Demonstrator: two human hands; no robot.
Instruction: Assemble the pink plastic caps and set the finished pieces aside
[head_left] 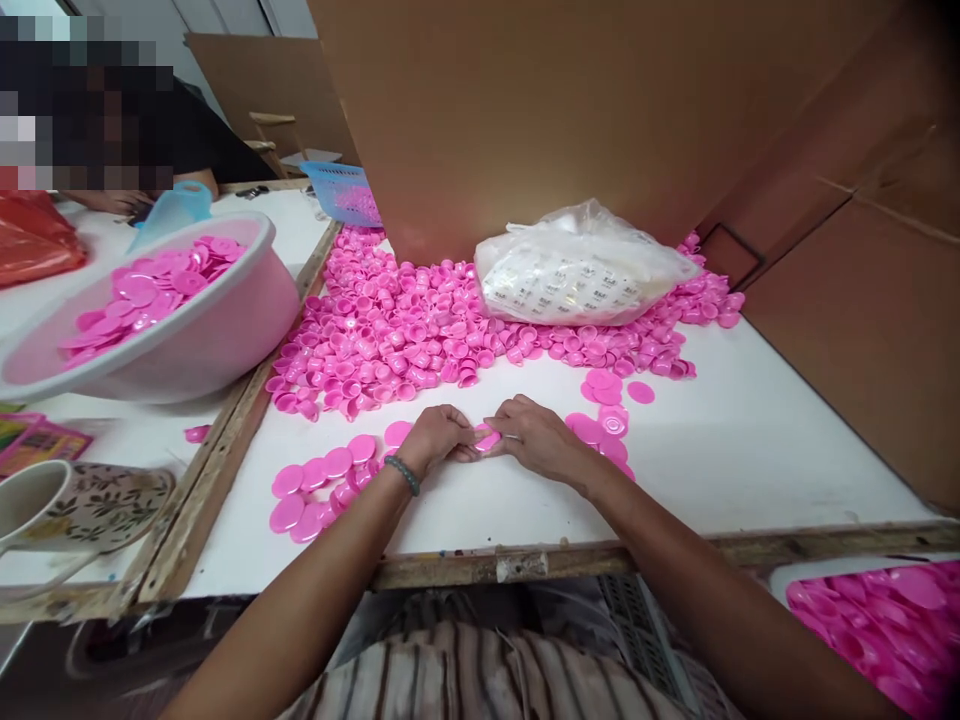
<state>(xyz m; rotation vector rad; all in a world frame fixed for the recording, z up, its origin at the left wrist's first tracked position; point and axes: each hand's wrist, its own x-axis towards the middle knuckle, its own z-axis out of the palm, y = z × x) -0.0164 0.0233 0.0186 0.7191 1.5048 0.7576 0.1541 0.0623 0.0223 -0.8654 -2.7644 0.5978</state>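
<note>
Between my two hands, over the white tabletop, is a small pink plastic disc. The fingers of my left hand pinch its left side, and those of my right hand pinch its right side. Whether a second piece sits under it is hidden by my fingers. Left of my left hand, pink discs lie in rows on the table. More loose pink discs lie just beyond my right hand. Behind both hands spreads a heap of small pink cup-shaped pieces.
A plastic bag of printed white packets rests on the heap, against a tall cardboard box. At left stand a basin of pink discs and a floral mug. Another full container sits low right. A person is at the far left.
</note>
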